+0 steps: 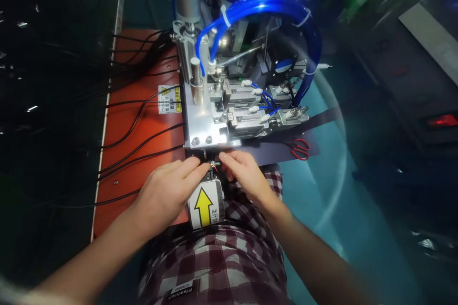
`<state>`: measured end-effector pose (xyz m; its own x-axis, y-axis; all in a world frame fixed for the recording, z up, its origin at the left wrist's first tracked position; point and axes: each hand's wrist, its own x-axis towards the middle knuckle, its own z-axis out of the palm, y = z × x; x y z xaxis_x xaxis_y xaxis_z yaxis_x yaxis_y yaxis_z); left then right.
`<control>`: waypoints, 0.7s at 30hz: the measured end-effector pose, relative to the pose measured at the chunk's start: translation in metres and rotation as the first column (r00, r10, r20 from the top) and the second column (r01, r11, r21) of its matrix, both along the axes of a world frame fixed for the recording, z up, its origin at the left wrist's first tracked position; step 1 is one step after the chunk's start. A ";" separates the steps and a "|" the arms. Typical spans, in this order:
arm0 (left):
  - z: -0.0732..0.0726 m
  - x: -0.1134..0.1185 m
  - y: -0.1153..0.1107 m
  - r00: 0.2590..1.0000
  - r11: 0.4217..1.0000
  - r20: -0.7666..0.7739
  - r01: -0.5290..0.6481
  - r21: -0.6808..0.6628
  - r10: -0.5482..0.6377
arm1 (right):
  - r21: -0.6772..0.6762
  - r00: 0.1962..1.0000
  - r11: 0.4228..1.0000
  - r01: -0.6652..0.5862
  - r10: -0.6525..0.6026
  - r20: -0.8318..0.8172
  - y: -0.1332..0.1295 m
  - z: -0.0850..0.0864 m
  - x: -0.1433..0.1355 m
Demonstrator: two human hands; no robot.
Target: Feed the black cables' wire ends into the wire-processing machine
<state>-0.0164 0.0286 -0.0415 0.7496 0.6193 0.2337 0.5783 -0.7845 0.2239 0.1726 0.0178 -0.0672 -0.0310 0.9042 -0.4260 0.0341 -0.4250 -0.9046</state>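
Note:
Several thin coloured wires [215, 164] spread out in the small gap between my hands, just below the front edge of a metal pneumatic machine [200, 124]. My left hand [166, 193] comes in from the left with its fingers pressed together at the left end of these wires. Opposite it, my right hand [246, 174] is curled, with thumb and index finger close to the loose wire ends. Whatever sits between the right fingertips is too small to make out. Right under the wires is a white label with a yellow arrow [203, 205] on a rounded machine part.
Black cables [143, 155] cross the orange panel [125, 167] on the left, beside a warning sticker [170, 99]. Red-handled scissors [299, 149] lie on the dark plate at the right. Blue air hoses [265, 2] arch above the clamps. A checkered garment [222, 257] is close below.

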 end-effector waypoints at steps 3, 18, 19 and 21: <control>0.000 0.000 -0.001 1.000 1.000 0.005 -0.004 0.004 0.004 | 0.115 0.990 0.993 0.026 -0.042 0.135 -0.004 0.000 -0.006; 0.000 0.000 -0.001 0.999 0.999 0.046 -0.011 -0.045 0.013 | 0.294 0.978 0.944 0.148 -0.184 0.097 -0.010 0.001 -0.021; 0.000 0.000 -0.001 0.999 0.999 0.051 -0.011 -0.047 0.014 | 0.280 0.979 0.947 0.158 -0.188 0.082 -0.011 0.001 -0.020; 0.000 0.000 -0.001 0.998 0.999 0.064 -0.008 -0.041 0.010 | 0.243 0.979 0.958 0.154 -0.182 0.095 -0.012 0.002 -0.017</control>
<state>-0.0164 0.0278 -0.0410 0.7283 0.6358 0.2557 0.5688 -0.7689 0.2919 0.1560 0.0057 -0.0654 0.1666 0.9667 -0.1945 0.0899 -0.2113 -0.9733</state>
